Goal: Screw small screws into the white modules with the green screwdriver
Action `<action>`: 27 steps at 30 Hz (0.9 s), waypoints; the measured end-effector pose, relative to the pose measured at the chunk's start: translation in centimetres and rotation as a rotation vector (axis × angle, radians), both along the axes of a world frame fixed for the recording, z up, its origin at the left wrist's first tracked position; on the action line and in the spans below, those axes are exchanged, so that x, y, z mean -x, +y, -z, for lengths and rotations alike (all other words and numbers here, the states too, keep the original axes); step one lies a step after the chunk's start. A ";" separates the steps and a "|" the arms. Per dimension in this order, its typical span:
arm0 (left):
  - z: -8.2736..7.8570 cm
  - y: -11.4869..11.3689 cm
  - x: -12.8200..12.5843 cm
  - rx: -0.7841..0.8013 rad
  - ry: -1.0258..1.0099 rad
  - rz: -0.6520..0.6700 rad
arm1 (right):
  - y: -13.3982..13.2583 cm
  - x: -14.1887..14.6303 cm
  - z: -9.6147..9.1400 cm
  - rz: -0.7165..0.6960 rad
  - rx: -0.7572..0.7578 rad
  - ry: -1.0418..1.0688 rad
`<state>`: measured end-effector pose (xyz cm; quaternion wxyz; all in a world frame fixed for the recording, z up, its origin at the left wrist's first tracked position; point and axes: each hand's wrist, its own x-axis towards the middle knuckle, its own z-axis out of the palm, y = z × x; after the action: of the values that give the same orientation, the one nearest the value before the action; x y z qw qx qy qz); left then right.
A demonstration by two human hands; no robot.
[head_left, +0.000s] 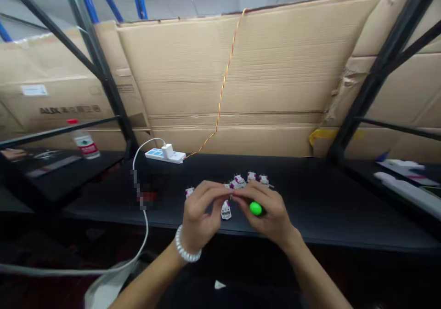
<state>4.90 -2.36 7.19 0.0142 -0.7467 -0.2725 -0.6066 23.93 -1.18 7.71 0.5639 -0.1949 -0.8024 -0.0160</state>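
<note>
Left grip: my left grip [201,214] is curled, with a white beaded bracelet [187,244] on the wrist. Its fingertips meet those of my right grip over the table, and the meeting point is too hidden for me to tell whether it is clenched on anything.

Right grip: my right grip [270,212] is also curled and reaches left toward my other hand. A green rounded knob [255,208] touches its fingers, but I cannot tell whether it is being held.

Modules: small white-and-purple electronic modules lie on the table just beyond and between my grips. One white module [226,210] stands just below my fingertips, between both hands. Another [189,192] sits by my left knuckles, and a cluster [251,177] lies just far of my right hand.

Table: the black table [103,198] runs left to right beneath everything.

Far edge: a white power strip [164,155] with a white charger [167,151] sits left of centre, and a white cable [144,208] loops from it toward the near left. A twisted orange-and-yellow wire [223,88] rises up the cardboard sheets [241,79].

Left: a bottle with a red cap [84,141] stands on a dark shelf.

Right: a long white strip [406,191] lies on a lower surface.
</note>
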 end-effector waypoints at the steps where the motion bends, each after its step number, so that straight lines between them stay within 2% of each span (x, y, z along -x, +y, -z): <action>1: -0.1 0.0 0.0 0.010 -0.010 0.022 | 0.0 0.0 0.0 -0.002 0.001 0.005; 12: 0.2 0.6 -0.1 0.161 -0.093 0.121 | 0.2 -0.3 -0.3 -0.020 0.050 -0.019; 16: 0.2 1.2 -0.1 0.191 -0.109 0.143 | 0.6 -0.6 0.0 -0.045 0.085 -0.042; 20: 0.4 2.0 0.3 0.285 -0.121 0.194 | 1.1 -0.7 0.4 -0.078 0.123 -0.064; 23: 0.3 2.4 0.9 0.372 -0.085 0.249 | 1.6 -0.9 0.7 -0.077 0.134 -0.099; 27: 0.0 2.7 1.9 0.514 0.072 0.292 | 2.0 -1.7 1.5 -0.017 0.151 -0.210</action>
<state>2.99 0.31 7.15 -0.2529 -0.7782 -0.3062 -0.4865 25.59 0.84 6.20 0.4606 -0.2271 -0.8576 0.0287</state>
